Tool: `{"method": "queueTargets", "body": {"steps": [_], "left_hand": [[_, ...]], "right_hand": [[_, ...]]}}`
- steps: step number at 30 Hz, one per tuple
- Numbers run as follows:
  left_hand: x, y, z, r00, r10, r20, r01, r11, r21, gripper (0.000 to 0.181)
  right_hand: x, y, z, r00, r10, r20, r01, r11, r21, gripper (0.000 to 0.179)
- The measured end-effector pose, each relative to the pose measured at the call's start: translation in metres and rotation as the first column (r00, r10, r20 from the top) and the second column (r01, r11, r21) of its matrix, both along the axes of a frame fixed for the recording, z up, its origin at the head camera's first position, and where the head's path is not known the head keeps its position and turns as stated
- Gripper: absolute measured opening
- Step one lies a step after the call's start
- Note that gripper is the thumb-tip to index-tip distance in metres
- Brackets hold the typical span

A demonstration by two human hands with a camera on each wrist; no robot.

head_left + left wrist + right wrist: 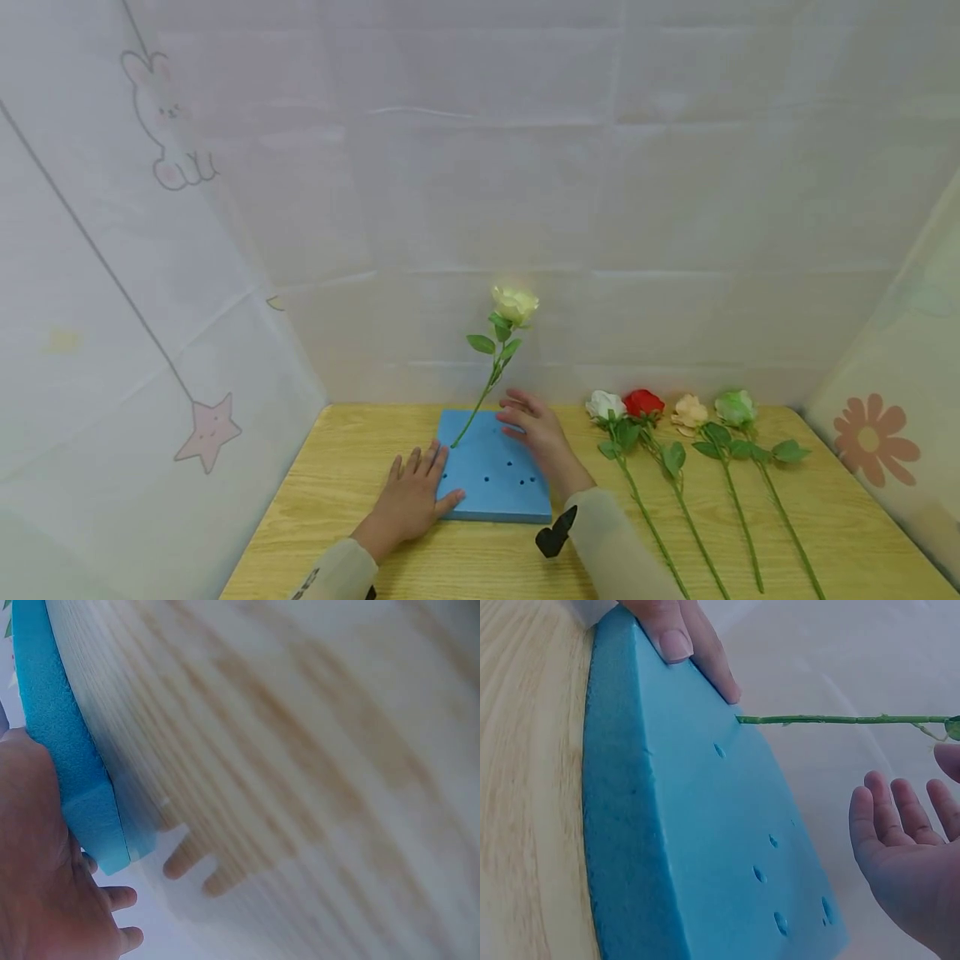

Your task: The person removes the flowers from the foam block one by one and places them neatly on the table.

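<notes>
A pale yellow artificial rose stands with its stem in the blue foam board, leaning right in the head view. My left hand rests on the board's left edge, fingers extended and thumb on the top face. Over the board's right side my right hand hovers with loosely bent fingers and holds nothing. The right wrist view shows a gap between this hand and the green stem. Several small holes dot the board's face. In the left wrist view, the board's side lies beside my left hand.
To the right on the wooden table lie a white rose, a red rose, a peach rose and a green rose, stems toward me. Pale printed curtains enclose the back and sides.
</notes>
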State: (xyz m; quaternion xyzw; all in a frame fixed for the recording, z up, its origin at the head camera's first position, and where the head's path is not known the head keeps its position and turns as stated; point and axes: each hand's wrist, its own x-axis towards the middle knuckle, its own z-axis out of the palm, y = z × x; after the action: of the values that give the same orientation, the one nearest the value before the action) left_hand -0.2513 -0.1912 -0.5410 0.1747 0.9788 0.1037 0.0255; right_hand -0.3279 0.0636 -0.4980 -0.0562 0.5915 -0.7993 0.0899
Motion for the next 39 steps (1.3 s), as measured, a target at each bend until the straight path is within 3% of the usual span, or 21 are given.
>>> {"method": "queueTargets", "body": {"steps": [11,31,39], "left_hand": [[0.000,0.000,-0.001,0.999,-0.008,-0.034,0.009,1.000,0.020,0.091],[0.002,0.003,0.003,1.000,0.010,-0.004,-0.010,1.000,-0.008,0.089],[0.001,0.002,0.001,1.000,0.019,-0.006,-0.019,1.000,-0.005,0.088]], "right_hand": [[-0.007,-0.018,-0.006,1.000,0.008,0.006,-0.008,0.999,-0.043,0.055],[-0.009,-0.038,-0.008,0.998,0.005,0.068,-0.001,0.998,-0.061,0.057],[-0.008,-0.046,-0.008,0.998,0.037,0.042,-0.034,0.997,-0.075,0.051]]}}
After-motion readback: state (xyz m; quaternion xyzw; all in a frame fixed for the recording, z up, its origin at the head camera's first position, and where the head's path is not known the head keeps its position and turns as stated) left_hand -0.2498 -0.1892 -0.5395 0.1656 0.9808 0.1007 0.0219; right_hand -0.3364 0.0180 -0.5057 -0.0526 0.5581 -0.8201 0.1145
